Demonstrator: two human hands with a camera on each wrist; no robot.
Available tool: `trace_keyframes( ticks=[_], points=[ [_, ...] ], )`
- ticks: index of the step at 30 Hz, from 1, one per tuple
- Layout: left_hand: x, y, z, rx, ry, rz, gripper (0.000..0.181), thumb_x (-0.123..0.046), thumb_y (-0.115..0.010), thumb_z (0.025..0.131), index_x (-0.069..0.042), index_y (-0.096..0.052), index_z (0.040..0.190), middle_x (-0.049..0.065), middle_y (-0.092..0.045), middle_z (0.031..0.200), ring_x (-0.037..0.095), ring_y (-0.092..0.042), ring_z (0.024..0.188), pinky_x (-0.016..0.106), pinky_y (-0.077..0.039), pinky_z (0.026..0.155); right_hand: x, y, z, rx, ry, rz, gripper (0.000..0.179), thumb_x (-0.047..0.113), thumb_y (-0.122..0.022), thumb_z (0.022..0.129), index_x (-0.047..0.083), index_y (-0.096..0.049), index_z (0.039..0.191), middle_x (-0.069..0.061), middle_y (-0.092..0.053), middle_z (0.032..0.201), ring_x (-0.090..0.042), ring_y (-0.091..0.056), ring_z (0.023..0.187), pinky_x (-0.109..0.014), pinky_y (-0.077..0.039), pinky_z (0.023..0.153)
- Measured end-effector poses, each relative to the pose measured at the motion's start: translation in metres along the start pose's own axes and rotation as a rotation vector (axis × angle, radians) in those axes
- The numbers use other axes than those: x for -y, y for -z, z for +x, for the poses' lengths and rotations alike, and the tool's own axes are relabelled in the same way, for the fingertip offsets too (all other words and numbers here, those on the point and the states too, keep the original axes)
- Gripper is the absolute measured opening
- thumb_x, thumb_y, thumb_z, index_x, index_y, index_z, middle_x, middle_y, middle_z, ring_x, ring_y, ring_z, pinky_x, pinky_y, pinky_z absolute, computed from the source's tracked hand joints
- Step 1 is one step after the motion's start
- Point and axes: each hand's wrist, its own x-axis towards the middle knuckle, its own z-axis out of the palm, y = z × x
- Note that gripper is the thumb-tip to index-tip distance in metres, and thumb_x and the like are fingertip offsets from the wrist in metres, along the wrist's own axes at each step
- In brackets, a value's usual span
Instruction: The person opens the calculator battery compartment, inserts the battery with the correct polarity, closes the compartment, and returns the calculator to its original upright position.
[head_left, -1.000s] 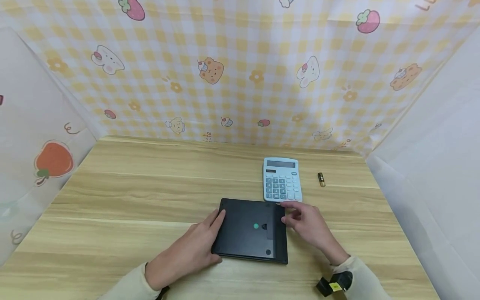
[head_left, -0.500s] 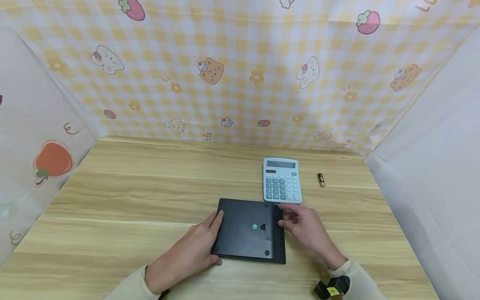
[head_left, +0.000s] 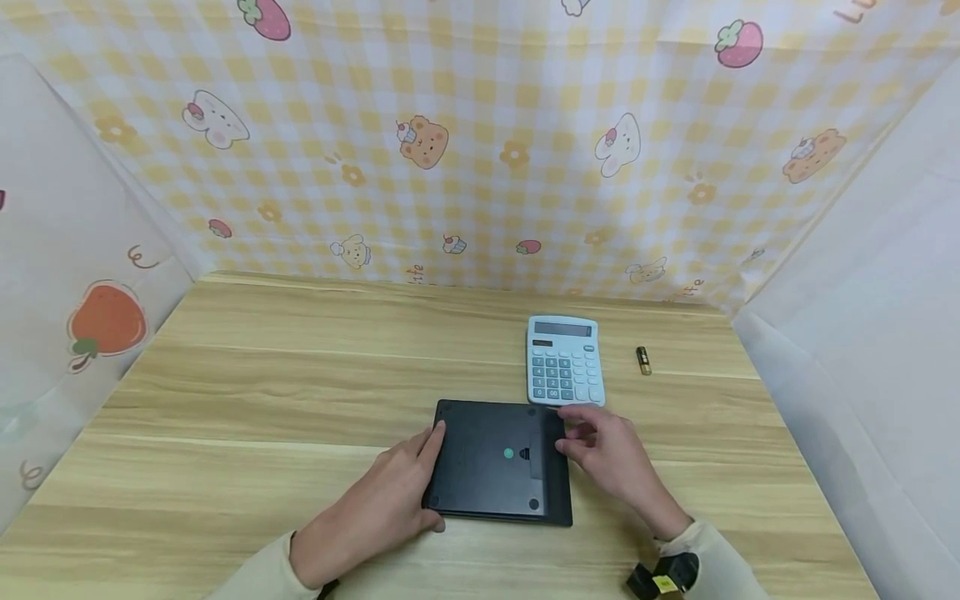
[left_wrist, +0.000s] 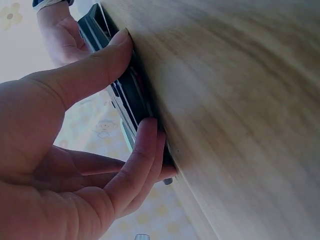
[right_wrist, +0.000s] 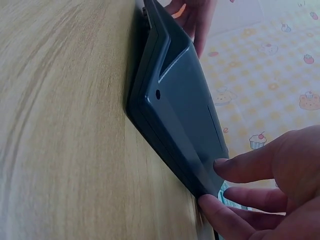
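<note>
Both hands grasp the same thing in the head view: the left hand (head_left: 375,504) clasps the left side of a black device (head_left: 480,475), its thumb at the near corner, while the right hand (head_left: 618,458) pinches the right edge near the far corner. The device is back-up on the table (head_left: 262,375), showing a green dot (head_left: 508,453) and a latched cover (head_left: 536,458). Just beyond it is a pale blue calculator (head_left: 566,358), with a battery (head_left: 643,361) to its right. A checked cloth (head_left: 480,192) hangs behind the table.

From the left wrist, the thumb presses the device's near edge and the bent fingers meet its left side; the right hand shows past it, its fingertips hidden.

From the right wrist, the thumb touches the device's back and a fingertip meets the corner. Part of the calculator shows behind the fingers, and the left hand appears at the far side.
</note>
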Motion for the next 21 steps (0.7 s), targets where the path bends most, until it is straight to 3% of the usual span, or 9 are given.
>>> trace_keyframes(
  ticks=[8, 15, 21],
  points=[
    [-0.001, 0.002, 0.003, 0.02, 0.02, -0.009, 0.116, -0.024, -0.106, 0.074, 0.016, -0.04, 0.161, 0.041, -0.049, 0.156, 0.055, -0.059, 0.135, 0.061, -0.054, 0.107, -0.001, 0.006, 0.0, -0.001, 0.041, 0.02, 0.034, -0.008, -0.086, 0.089, 0.002, -0.076, 0.12, -0.009, -0.075, 0.113, -0.02, -0.075, 0.095, -0.034, -0.066, 0.083],
    [-0.004, 0.009, 0.009, 0.015, 0.072, 0.001, 0.116, -0.039, -0.103, 0.077, 0.013, -0.043, 0.161, 0.039, -0.052, 0.155, 0.055, -0.06, 0.135, 0.061, -0.055, 0.107, 0.003, 0.012, 0.005, 0.039, 0.161, -0.029, 0.026, -0.006, -0.082, 0.092, 0.007, -0.077, 0.113, -0.004, -0.074, 0.109, -0.016, -0.073, 0.092, -0.029, -0.064, 0.077],
    [-0.005, 0.014, 0.02, -0.021, 0.047, 0.06, 0.108, -0.047, -0.098, 0.083, 0.008, -0.048, 0.161, 0.031, -0.051, 0.161, 0.051, -0.057, 0.139, 0.062, -0.055, 0.106, 0.013, 0.012, 0.012, 0.147, 0.3, -0.022, 0.029, -0.011, -0.067, 0.093, 0.014, -0.078, 0.103, 0.003, -0.07, 0.106, -0.013, -0.065, 0.086, -0.029, -0.059, 0.07]
  ],
)
